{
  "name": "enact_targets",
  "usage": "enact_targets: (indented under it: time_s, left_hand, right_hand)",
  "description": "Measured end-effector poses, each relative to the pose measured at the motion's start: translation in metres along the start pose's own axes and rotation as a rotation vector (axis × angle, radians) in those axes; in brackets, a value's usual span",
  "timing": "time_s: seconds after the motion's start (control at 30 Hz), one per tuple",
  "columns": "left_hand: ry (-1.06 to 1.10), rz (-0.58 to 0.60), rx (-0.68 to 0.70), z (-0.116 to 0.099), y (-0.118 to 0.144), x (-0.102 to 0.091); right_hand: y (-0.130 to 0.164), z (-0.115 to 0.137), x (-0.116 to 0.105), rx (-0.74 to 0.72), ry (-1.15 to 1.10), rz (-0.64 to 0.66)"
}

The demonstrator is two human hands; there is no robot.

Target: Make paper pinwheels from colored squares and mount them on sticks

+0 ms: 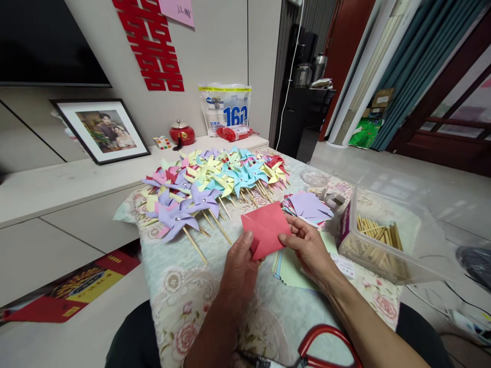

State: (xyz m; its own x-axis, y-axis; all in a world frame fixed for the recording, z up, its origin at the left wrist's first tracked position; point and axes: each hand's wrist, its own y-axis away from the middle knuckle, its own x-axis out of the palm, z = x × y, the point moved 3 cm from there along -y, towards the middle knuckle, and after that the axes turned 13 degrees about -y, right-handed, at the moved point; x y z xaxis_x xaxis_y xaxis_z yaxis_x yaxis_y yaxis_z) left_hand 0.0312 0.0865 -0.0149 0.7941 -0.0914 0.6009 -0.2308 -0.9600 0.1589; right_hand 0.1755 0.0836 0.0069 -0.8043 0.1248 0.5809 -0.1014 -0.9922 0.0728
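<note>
Both hands hold one red paper square point(266, 228) just above the floral tablecloth point(180, 306). My left hand point(238, 266) pinches its lower left edge with thumb on top. My right hand point(309, 248) grips its right corner. Just right of the paper lies a fanned stack of cut coloured paper pieces point(309, 205), purple on top. Beyond the hands spreads a heap of finished paper pinwheels point(209, 184) on wooden sticks, in purple, yellow, blue, pink and red.
A clear plastic box point(387, 240) of wooden sticks stands at the right. Flat pastel sheets point(291, 271) lie under my right wrist. Red scissor handles point(326, 342) sit at the near edge. A framed photo point(102, 130), red pot point(182, 133) and packet point(226, 108) line the shelf behind.
</note>
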Motion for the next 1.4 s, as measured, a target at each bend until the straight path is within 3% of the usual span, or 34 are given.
enact_targets:
  time_s: [0.23,0.4,0.63,0.73,0.83,0.93,1.07,1.17,1.4]
  left_hand:
    - [-0.033,-0.014,-0.082,0.008,0.005,0.004]
    - [0.020,-0.055,-0.053,0.014,0.005,0.008]
    - [0.030,-0.127,0.116,0.006,-0.002,0.006]
    - [0.022,-0.166,0.112,0.003,-0.006,-0.001]
    - [0.033,-0.194,0.093,0.001,-0.009,-0.008]
    - [0.045,-0.262,0.067,0.001,-0.009,-0.013]
    - [0.046,-0.238,0.050,-0.002,-0.008,-0.011]
    - [0.038,-0.210,0.045,-0.004,-0.006,-0.008]
    - [-0.001,-0.181,0.036,-0.001,-0.005,-0.007]
  right_hand:
    - [0.004,-0.002,0.006,-0.038,-0.121,-0.045]
    - [0.007,-0.011,0.011,0.006,-0.133,-0.046]
    - [0.011,-0.023,0.018,0.087,-0.048,0.105]
    - [0.011,-0.023,0.016,0.089,0.055,0.167]
    - [0.010,-0.017,0.007,-0.035,0.205,0.119]
    - [0.011,-0.004,0.003,-0.317,0.463,0.094]
    - [0.018,0.006,0.013,-0.652,0.838,0.290]
    - [0.020,0.006,0.017,-0.732,1.001,0.395]
    - [0.022,0.005,0.016,-0.790,1.149,0.440]
